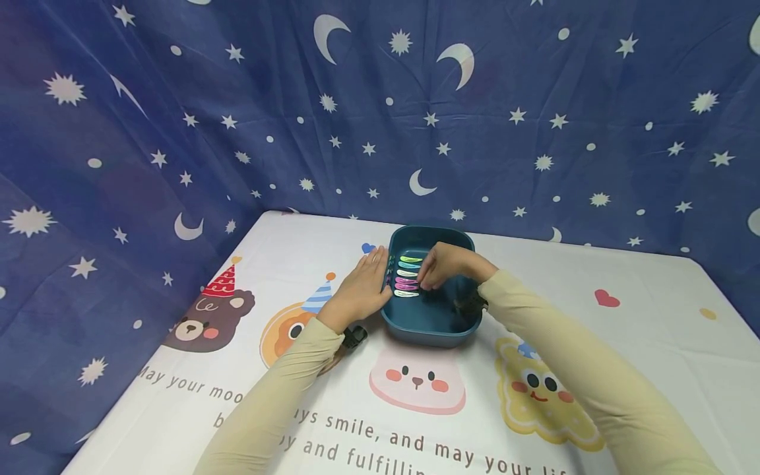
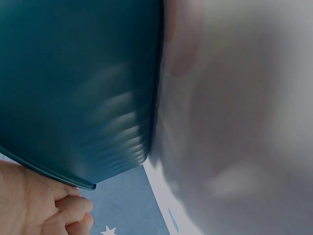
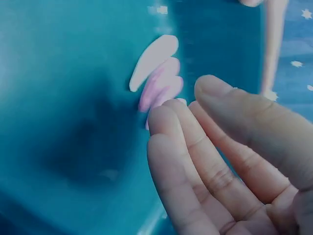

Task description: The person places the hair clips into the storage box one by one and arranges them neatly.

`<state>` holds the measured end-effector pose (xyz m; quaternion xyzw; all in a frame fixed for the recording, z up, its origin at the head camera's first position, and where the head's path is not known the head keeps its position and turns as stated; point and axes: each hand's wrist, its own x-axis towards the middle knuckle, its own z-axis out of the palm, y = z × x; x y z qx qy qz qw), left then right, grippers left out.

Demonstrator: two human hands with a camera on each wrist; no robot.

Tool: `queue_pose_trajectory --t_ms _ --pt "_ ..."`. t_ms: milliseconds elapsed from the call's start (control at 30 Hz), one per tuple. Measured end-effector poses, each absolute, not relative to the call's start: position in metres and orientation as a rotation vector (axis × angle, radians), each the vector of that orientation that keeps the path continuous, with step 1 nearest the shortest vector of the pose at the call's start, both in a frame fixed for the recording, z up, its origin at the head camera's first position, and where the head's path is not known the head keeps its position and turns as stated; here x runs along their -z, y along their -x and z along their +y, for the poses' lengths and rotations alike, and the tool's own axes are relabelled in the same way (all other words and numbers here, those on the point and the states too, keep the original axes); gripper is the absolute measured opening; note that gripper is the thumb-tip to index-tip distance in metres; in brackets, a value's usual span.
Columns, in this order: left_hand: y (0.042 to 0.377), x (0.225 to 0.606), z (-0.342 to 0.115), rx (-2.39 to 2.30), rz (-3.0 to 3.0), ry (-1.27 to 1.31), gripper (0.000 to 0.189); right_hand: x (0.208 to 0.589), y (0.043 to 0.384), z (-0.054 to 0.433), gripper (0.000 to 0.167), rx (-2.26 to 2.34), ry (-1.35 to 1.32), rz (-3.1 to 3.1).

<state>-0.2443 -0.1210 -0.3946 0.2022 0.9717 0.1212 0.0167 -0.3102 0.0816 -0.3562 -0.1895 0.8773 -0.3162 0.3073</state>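
Note:
A teal plastic basin (image 1: 433,323) sits on the table. Along its left side lies a row of snap hair clips: a yellow-green clip (image 1: 410,259), a blue clip (image 1: 409,266), white ones and pink clips (image 1: 406,284). My left hand (image 1: 359,290) holds the basin's left rim, fingers along the outside and thumb over the edge. Inside the basin, my right hand (image 1: 442,265) is at the right ends of the clips. Its fingers (image 3: 168,161) are gently bent with the thumb apart, nothing visible between them; they partly cover the row.
A white tablecloth (image 1: 653,343) with cartoon animals and lettering covers the table. Behind it and at the left hangs a dark blue curtain (image 1: 505,152) with moons and stars. Each wrist carries a dark strap with a camera.

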Motion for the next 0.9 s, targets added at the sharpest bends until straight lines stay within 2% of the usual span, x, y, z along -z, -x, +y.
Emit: queue_pose_trajectory --t_ms 233,500,900 --pt "0.243 0.394 -0.121 -0.369 3.028 -0.630 0.070 0.338 0.314 0.090 0.030 0.911 0.626 2.280" --pt "0.244 0.395 -0.121 -0.370 3.028 -0.620 0.070 0.321 0.314 0.109 0.034 0.990 0.833 2.222" --pt "0.244 0.395 -0.120 -0.384 3.013 -0.586 0.071 0.307 0.306 0.148 0.042 1.110 0.897 2.224"
